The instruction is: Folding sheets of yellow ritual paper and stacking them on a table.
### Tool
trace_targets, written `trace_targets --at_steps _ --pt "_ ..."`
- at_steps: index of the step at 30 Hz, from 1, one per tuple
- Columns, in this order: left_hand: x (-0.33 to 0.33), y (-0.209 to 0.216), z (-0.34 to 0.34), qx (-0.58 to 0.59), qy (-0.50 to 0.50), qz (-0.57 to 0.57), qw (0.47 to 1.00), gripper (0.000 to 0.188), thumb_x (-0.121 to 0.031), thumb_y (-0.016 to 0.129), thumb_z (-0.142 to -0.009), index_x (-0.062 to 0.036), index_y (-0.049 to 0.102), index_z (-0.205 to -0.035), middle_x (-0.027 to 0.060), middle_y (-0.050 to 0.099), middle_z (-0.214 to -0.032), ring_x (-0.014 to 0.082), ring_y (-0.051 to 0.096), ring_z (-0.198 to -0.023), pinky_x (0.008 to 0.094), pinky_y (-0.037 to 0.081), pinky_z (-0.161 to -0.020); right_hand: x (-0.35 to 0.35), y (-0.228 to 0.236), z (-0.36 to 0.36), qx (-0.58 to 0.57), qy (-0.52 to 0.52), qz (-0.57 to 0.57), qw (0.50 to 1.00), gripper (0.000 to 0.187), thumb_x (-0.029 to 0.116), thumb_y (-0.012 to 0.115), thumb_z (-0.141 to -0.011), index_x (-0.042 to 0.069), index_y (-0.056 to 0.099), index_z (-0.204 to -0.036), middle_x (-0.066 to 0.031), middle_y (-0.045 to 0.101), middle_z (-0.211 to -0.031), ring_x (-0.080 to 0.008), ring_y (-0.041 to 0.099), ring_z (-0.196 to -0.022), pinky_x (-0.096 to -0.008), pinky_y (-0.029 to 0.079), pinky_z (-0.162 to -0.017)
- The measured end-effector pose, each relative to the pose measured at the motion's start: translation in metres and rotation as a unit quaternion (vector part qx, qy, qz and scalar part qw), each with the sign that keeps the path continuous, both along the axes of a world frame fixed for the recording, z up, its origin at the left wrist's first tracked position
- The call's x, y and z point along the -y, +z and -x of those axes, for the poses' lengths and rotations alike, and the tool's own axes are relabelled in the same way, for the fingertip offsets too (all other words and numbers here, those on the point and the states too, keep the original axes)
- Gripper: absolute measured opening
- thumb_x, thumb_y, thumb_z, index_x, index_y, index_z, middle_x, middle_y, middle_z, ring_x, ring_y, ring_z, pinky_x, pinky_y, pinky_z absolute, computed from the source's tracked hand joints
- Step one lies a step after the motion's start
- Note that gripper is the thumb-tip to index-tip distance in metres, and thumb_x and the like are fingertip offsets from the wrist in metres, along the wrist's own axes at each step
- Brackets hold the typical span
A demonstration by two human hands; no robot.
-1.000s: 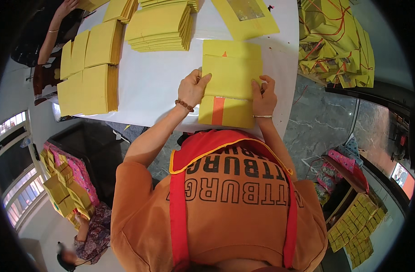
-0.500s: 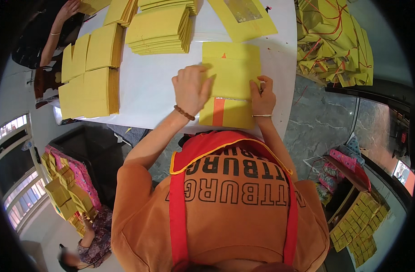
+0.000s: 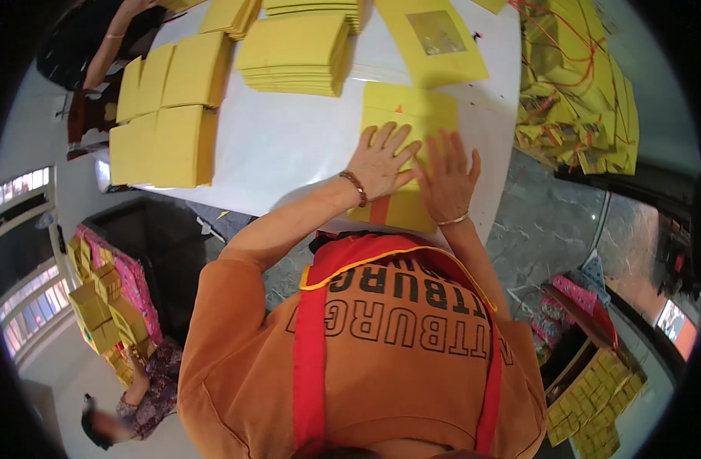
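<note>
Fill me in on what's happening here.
A person has the left hand and right hand spread over a yellow paper piece on a white table. Neither hand grips it. Yellow stacks stand to the left, and a windowed yellow sheet lies beyond. Another person's arm shows at upper left.

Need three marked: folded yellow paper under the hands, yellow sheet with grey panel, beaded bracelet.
Folded yellow paper [image 3: 425, 109], head view: bare upper part.
Yellow sheet with grey panel [image 3: 436, 34], head view: the panel.
Beaded bracelet [image 3: 358, 186], head view: middle of the beads.
</note>
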State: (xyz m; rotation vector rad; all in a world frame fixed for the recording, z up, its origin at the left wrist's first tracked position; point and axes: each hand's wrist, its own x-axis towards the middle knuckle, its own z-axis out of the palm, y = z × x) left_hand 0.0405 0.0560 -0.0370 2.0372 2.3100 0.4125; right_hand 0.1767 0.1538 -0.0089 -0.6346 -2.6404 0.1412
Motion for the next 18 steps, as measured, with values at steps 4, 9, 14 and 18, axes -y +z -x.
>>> trace_targets --at_steps 4,9,14,18 --pt "0.001 0.000 0.001 0.001 -0.019 0.019 1.000 0.053 -0.040 0.054 -0.079 -0.0101 0.049 -0.123 0.0138 0.040 -0.132 0.0326 0.033 -0.124 0.0484 0.022 -0.100 -0.001 -0.020 0.004 0.067 0.141 0.060 0.986 0.052 0.035 0.052 -0.085 0.011 0.043 -0.129 -0.0107 0.031 -0.142 -0.0268 0.027 -0.132 -0.0583 0.012 -0.103" --pt "0.006 0.000 0.004 0.055 -0.005 -0.065 0.996 0.049 -0.029 0.057 -0.076 -0.0047 0.048 -0.117 0.0144 0.041 -0.130 0.0317 0.034 -0.123 0.0468 0.024 -0.099 -0.001 -0.037 0.002 0.110 0.088 0.174 0.975 0.062 0.042 0.039 -0.090 0.007 0.024 -0.139 -0.0098 0.024 -0.146 -0.0244 0.019 -0.136 -0.0557 0.006 -0.107" --pt "0.010 -0.004 0.027 0.378 0.017 -0.057 0.924 0.046 -0.018 0.057 -0.077 -0.0036 0.046 -0.119 0.0147 0.041 -0.128 0.0308 0.036 -0.122 0.0437 0.025 -0.098 0.004 -0.030 0.010 0.166 0.077 0.106 0.977 0.062 0.045 0.039 -0.090 0.010 0.026 -0.140 -0.0087 0.022 -0.147 -0.0237 0.017 -0.136 -0.0548 0.006 -0.107" --pt "0.017 0.016 0.028 0.183 -0.043 -0.130 0.973 0.050 -0.020 0.058 -0.078 -0.0034 0.044 -0.123 0.0148 0.041 -0.129 0.0302 0.038 -0.120 0.0422 0.027 -0.098 0.003 -0.033 0.009 0.194 0.063 0.067 0.977 0.062 0.047 0.039 -0.090 0.012 0.028 -0.140 -0.0076 0.020 -0.148 -0.0230 0.016 -0.137 -0.0539 0.005 -0.107"
